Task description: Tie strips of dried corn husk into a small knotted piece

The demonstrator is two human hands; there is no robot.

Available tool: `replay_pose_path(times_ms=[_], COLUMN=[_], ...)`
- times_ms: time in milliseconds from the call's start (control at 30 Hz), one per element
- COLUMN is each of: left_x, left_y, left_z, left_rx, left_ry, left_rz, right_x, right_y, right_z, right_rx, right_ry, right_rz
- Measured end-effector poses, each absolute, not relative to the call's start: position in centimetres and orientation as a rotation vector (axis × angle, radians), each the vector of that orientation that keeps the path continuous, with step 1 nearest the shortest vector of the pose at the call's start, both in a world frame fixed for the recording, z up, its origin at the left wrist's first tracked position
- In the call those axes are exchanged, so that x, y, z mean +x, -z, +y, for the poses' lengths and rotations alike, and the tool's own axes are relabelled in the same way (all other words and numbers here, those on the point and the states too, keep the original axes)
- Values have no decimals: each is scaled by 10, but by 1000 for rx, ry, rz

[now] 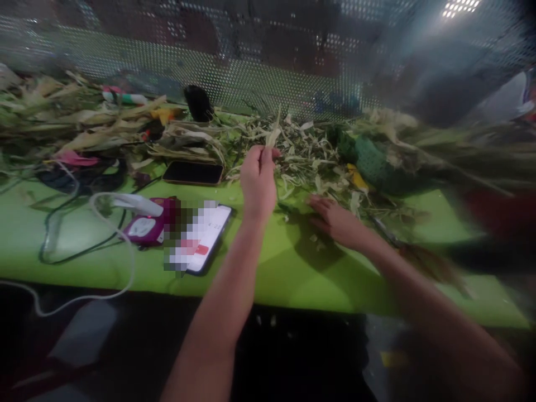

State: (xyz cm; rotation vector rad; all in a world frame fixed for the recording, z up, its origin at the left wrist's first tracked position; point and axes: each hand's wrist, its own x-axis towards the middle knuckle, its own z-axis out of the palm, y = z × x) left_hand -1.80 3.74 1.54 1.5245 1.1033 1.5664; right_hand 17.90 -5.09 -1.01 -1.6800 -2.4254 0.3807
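Raised over the green surface [293, 279]: left hand [257, 178], fingers closed in a pinch on a pale leaf strip [274, 134], strip upright above the knuckles. Low and to the right: right hand [335, 220], palm down, fingers open and flat, touching the near edge of a heap of leaf scraps [310, 156]. Heap just behind both hands. Left of the left hand: dark phone [193, 173] lying flat; nearer, lit phone [205, 237] beside a purple device [146, 226], white cable [104, 204] looped around it. Far left: dried husks [104, 120] in a long pile. Right of the heap: green knitted bundle [372, 162]. Behind everything: perforated metal screen [251, 84]. Right edge of view blurred.
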Motion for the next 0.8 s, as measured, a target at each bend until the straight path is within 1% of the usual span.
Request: replay_pose_path(times_ms=[167, 233, 400, 600, 800], left_x=[-16, -15, -16, -17, -18], left_y=[-17, -18, -18, -20, -24], left_z=[35, 34, 34, 33, 31], left_rx=[1472, 1463, 1448, 1437, 1427], left_ry=[-1621, -1614, -1613, -1623, -1638], left_rz=[1125, 1116, 1139, 1113, 1115], right_x=[174, 175, 175, 172, 182], right_y=[7, 6, 17, 19, 26], right_z=[-75, -76, -52, -56, -44], right_rx=[-1509, -1515, -1541, -1507, -1596], right_ry=[-503, -518, -343, -400, -232], right_rz=[-2571, -2549, -2469, -2499, -2404])
